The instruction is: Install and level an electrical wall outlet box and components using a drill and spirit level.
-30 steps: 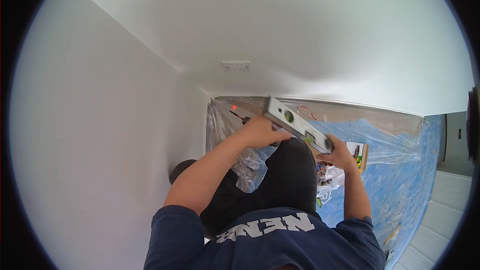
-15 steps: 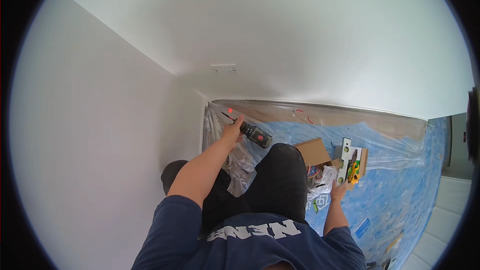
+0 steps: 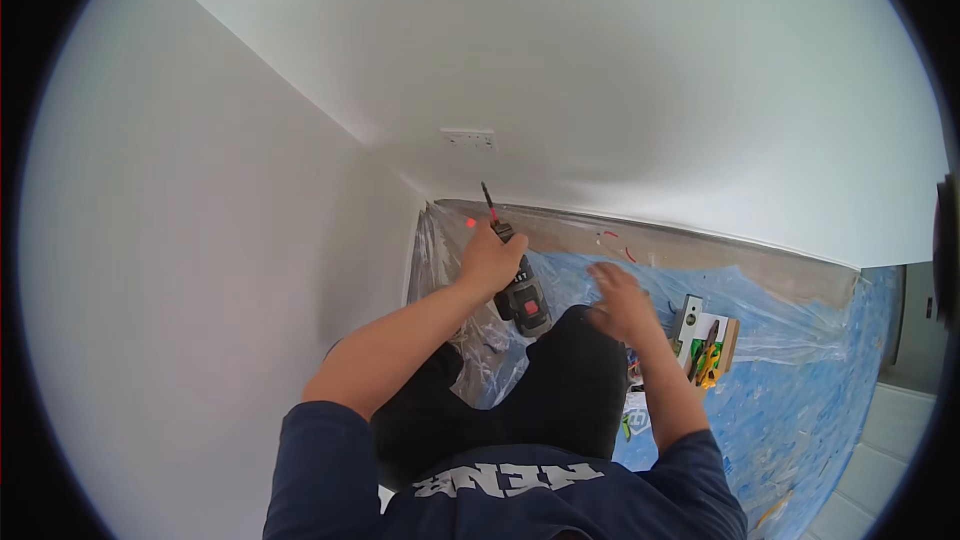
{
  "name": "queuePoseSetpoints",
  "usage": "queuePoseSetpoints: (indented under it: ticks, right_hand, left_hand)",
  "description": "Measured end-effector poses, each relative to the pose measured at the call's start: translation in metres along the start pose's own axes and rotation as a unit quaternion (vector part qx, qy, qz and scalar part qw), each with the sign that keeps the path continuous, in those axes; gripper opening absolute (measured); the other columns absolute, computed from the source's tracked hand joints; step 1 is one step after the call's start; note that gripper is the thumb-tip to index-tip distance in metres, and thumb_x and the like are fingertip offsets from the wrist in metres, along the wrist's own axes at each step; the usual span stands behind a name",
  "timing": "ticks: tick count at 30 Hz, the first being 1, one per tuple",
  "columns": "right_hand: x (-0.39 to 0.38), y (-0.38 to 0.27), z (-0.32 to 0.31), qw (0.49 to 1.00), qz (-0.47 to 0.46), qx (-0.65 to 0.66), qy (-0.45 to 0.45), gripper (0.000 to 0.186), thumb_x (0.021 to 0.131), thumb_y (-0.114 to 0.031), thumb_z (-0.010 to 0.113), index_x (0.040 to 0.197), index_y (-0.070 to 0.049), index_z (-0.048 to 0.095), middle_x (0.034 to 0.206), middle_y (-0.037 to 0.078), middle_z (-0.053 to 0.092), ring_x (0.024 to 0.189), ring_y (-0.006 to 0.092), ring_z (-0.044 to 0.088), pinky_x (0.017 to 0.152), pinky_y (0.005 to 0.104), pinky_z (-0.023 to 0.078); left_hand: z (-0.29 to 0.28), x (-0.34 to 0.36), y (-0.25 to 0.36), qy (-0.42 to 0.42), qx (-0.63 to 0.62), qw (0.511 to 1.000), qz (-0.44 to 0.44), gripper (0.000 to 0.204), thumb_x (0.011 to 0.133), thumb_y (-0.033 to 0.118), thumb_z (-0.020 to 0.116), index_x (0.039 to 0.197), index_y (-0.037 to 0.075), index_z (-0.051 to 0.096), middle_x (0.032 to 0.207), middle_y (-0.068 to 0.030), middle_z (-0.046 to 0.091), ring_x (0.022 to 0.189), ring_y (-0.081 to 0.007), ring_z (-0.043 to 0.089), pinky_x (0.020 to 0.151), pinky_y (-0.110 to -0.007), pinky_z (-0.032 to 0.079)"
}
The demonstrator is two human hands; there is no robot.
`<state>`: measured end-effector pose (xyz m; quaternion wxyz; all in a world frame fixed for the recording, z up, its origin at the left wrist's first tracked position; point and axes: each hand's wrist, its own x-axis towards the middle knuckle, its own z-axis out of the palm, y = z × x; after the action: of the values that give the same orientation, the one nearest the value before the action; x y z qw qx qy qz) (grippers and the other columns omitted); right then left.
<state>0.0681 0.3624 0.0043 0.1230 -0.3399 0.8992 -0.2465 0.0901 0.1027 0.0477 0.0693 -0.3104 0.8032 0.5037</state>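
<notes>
Drill [image 3: 530, 308] sits clamped in left grip [image 3: 488, 262], wall edge [image 3: 690, 230] ahead; right grip [image 3: 625, 308] seems apart.

Dark drill [image 3: 523, 292] with red patch [image 3: 531, 307]

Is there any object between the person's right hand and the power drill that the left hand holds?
Nothing visible stands between the right hand and the power drill in the left hand; in the gap, only floor covering shows beneath. The dark-trousered knee appears just below that gap.
</notes>
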Motion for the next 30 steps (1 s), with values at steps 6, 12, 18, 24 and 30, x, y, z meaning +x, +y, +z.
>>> queuePoseSetpoints:
  ticks: [6, 12, 18, 24, 30]
  right_hand:
    - [0.049, -0.109, 0.096, 0.892, -0.056, 0.446, 0.048, 0.058, 0.072, -0.008, 0.071, 0.124, 0.001, 0.047, 0.111, 0.02, 0.06, 0.096, 0.0365, 0.06, 0.084, 0.0396, 0.047]
    - [0.075, -0.138, 0.134, 0.912, 0.103, 0.375, 0.133, 0.044, 0.07, -0.009, 0.071, 0.106, 0.001, 0.049, 0.086, 0.018, 0.064, 0.07, 0.0357, 0.061, 0.064, 0.0401, 0.047]
    - [0.099, -0.137, 0.122, 0.907, 0.096, 0.377, 0.162, 0.041, 0.069, -0.011, 0.073, 0.1, 0.0, 0.047, 0.075, 0.016, 0.062, 0.059, 0.0357, 0.058, 0.057, 0.0415, 0.044]
    - [0.103, -0.136, 0.113, 0.906, 0.078, 0.379, 0.171, 0.042, 0.068, -0.012, 0.073, 0.1, 0.0, 0.048, 0.074, 0.015, 0.062, 0.06, 0.0342, 0.058, 0.057, 0.0402, 0.045]
    - [0.1, -0.134, 0.115, 0.913, 0.086, 0.372, 0.143, 0.045, 0.068, -0.01, 0.073, 0.106, -0.001, 0.05, 0.077, 0.014, 0.065, 0.063, 0.0325, 0.062, 0.059, 0.0389, 0.047]
  left_hand:
    - [-0.04, 0.007, 0.025, -0.133, -0.114, 0.984, 0.013, 0.046, 0.083, 0.025, 0.062, 0.118, -0.003, 0.05, 0.092, -0.0133, 0.063, 0.079, -0.0212, 0.06, 0.071, -0.031, 0.049]
    - [-0.047, 0.058, -0.01, -0.179, -0.15, 0.972, 0.039, 0.049, 0.087, 0.021, 0.061, 0.128, 0.0, 0.047, 0.091, -0.0121, 0.062, 0.081, -0.0175, 0.06, 0.069, -0.028, 0.048]
    - [-0.056, 0.056, 0.005, -0.174, -0.18, 0.967, 0.057, 0.043, 0.091, 0.011, 0.057, 0.132, 0.002, 0.046, 0.104, -0.0126, 0.057, 0.084, -0.016, 0.06, 0.069, -0.027, 0.048]
    - [-0.057, 0.052, 0.012, -0.172, -0.226, 0.958, 0.049, 0.049, 0.091, 0.01, 0.056, 0.136, 0.002, 0.041, 0.107, -0.0136, 0.056, 0.085, -0.0168, 0.06, 0.069, -0.029, 0.049]
    - [-0.057, 0.053, 0.009, -0.159, -0.217, 0.963, 0.035, 0.05, 0.091, 0.01, 0.056, 0.137, 0.002, 0.039, 0.107, -0.0146, 0.056, 0.084, -0.0177, 0.06, 0.069, -0.03, 0.05]
